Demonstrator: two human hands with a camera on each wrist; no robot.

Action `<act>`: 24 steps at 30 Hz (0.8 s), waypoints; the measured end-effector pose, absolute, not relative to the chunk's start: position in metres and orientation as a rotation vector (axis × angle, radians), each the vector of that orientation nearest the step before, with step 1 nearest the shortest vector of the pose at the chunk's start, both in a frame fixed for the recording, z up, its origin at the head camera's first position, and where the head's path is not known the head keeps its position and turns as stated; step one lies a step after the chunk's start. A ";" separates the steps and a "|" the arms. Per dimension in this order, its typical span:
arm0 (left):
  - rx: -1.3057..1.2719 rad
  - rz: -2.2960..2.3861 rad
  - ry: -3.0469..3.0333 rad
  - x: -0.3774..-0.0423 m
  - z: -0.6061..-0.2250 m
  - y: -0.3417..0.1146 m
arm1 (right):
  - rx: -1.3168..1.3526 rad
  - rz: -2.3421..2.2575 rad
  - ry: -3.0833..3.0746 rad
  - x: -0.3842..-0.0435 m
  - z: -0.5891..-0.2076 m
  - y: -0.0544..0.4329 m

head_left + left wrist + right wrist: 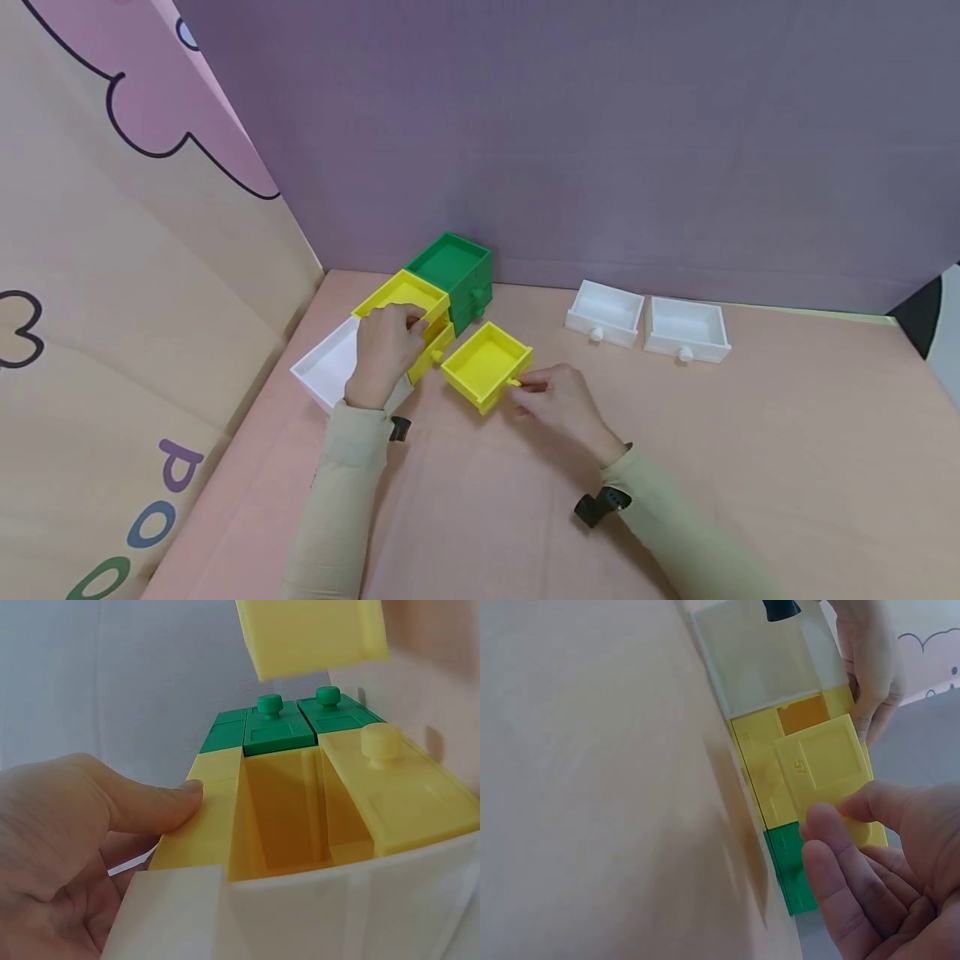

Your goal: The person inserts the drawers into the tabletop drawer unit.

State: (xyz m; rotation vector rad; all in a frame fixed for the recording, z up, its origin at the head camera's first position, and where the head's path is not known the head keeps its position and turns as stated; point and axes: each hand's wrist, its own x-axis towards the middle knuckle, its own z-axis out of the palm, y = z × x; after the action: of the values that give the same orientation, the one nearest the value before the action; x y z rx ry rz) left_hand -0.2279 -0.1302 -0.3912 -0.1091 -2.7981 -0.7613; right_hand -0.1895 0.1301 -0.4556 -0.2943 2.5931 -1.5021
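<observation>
The yellow drawer (486, 363) was held by its knob (514, 382), clamped between the right hand's (564, 406) thumb and fingers, before the yellow cabinet (408, 287). That cabinet's top was gripped by the left hand (386, 346), thumb and fingers clamped on it. 2 white drawers (606, 312) were placed farther right.

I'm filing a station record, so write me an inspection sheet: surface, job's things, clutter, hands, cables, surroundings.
Surface: pink table, no damage seen.
Job's things: yellow drawer out; yellow cabinet with its upper slot open; green cabinet and white cabinet at either end of it; two white drawers side by side at right.
Clutter: nothing seen.
Hands: left hand grips the yellow cabinet's top edge; right hand pinches the yellow drawer's knob.
Cables: nothing seen.
Surroundings: purple-grey backdrop behind, printed sheet at left.
</observation>
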 end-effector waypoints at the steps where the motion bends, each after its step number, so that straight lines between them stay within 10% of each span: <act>1: -0.109 -0.762 -2.797 -0.228 -0.391 -0.130 | -0.295 -1.501 2.587 -0.190 -0.455 0.128; 24: -0.073 -0.781 -2.823 -0.228 -0.390 -0.130 | -0.355 -1.462 2.525 -0.209 -0.442 0.094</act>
State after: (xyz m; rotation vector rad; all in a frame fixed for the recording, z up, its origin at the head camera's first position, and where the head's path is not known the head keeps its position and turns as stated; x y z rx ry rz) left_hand -0.2279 -0.1299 -0.3897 -0.0733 -2.8228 -0.7809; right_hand -0.2088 0.0943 -0.4421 -0.3552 2.5247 -1.4616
